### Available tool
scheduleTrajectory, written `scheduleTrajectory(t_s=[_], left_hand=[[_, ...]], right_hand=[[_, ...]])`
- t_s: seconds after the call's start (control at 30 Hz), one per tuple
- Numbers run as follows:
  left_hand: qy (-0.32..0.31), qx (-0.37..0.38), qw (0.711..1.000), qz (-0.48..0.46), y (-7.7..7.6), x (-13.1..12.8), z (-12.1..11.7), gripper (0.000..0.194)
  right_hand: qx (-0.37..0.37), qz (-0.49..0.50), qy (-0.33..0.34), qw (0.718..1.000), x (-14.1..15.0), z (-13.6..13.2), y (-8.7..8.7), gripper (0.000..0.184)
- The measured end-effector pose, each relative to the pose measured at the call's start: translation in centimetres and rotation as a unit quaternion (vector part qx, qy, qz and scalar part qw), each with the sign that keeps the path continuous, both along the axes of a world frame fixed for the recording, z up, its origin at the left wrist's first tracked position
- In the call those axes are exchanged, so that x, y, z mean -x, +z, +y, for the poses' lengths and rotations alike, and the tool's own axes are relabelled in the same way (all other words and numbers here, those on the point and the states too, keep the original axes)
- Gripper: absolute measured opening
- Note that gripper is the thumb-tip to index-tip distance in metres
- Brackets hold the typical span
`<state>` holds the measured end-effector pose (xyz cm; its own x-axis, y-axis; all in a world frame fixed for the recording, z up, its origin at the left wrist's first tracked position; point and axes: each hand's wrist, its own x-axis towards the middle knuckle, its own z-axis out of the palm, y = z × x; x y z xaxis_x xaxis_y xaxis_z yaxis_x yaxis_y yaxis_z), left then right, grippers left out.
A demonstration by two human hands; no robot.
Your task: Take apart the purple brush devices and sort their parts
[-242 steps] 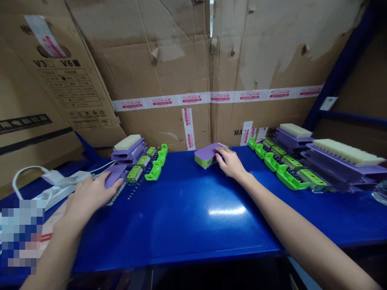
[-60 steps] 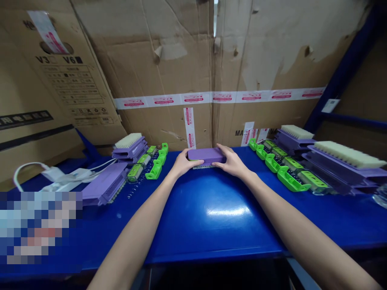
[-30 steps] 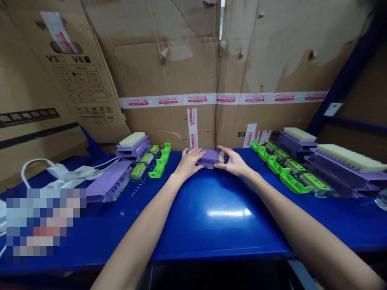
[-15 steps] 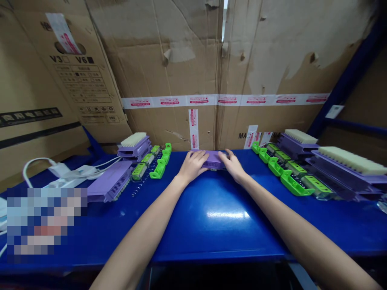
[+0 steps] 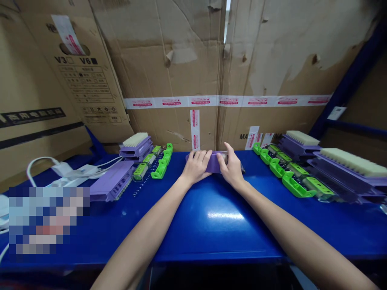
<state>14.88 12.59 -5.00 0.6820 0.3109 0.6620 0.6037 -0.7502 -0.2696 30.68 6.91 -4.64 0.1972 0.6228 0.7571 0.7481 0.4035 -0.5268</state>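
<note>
At the back middle of the blue table (image 5: 208, 225), both hands grip a purple slotted plastic housing (image 5: 214, 164). My left hand (image 5: 196, 167) wraps over its left end, fingers on top. My right hand (image 5: 232, 166) holds the right end, thumb against the near face and index finger raised. A clear part shows by the right fingers, and a small dark piece (image 5: 243, 169) sticks out beside that hand; what it is I cannot tell. The hands hide much of the housing.
Left stand purple housings (image 5: 111, 180), one topped by a cream bristle block (image 5: 136, 139), with clear-and-green cases (image 5: 148, 160), springs (image 5: 145, 181) and green clips (image 5: 163, 162). Similar green clips (image 5: 296, 185) and purple housings (image 5: 347, 177) line the right. A power strip (image 5: 75, 173) lies left; cardboard (image 5: 169, 72) walls the back.
The purple housing has been tilted, so a taller near face shows. My right index finger has risen, and both hands have turned slightly with the housing. The view has shifted a little.
</note>
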Motion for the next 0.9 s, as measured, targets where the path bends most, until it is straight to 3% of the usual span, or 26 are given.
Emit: scheduleTrajectory(t_s=[0.1,0.27,0.47,0.7,0.9], left_hand=[[-0.026,-0.013,1.0,-0.007,-0.2,-0.4,-0.1,0.061],[-0.066,0.011,0.997,-0.026,-0.3,-0.5,0.0,0.062],[-0.08,0.021,0.996,-0.034,-0.1,-0.1,0.2,0.062],[-0.055,0.012,0.998,-0.035,-0.2,-0.5,0.0,0.06],[-0.047,0.015,0.998,-0.041,0.1,-0.1,0.0,0.072]], right_hand=[[0.006,0.03,-0.044,0.999,0.0,0.0,0.4,0.049],[0.009,0.035,-0.003,0.999,-0.5,-0.2,1.1,0.034],[0.008,0.036,0.029,0.999,-0.6,-0.2,1.3,0.031],[0.007,0.013,0.034,0.999,-1.3,0.0,1.0,0.03],[0.004,-0.07,0.066,0.995,-2.3,0.2,0.3,0.033]])
